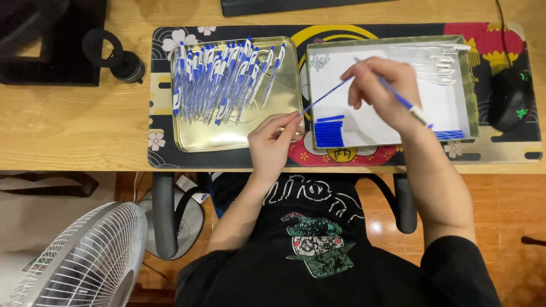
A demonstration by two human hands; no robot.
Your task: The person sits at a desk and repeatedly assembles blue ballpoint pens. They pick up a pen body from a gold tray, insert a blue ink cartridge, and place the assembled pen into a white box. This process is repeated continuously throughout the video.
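Here the left hand [272, 143] pinches a thin blue refill [324, 98] above the trays while the right hand [380, 85] grasps a pen barrel [405, 104]; line both up straight, then slide gently.

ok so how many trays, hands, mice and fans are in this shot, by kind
Trays: 2, the gold tray of assembled pens and the white-lined tray of parts
Hands: 2, left hand and right hand, each holding a pen part
Computer mouse: 1
Fan: 1
Total: 6
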